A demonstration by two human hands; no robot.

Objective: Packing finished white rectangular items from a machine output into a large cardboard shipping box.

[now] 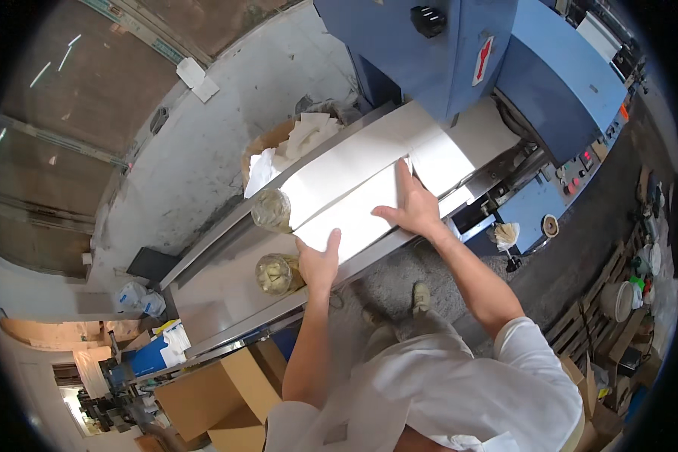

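A stack of white paper sheets lies slantwise on the conveyor bed between my hands. My left hand holds its left end, the thumb on top and the fingers along the edge. At the opposite end my right hand grips the stack, thumb resting on the paper and fingers reaching over the end edge. Beyond it, more white sheets lie against the far rail. Just left of the paper stand two clear jars, a farther one and a nearer one with pale yellowish contents beside my left hand.
A large blue machine stands at the bed's right end, with a control panel. Behind the far rail is a box of crumpled paper. Open cardboard boxes sit at lower left; a wooden pallet lies on the right.
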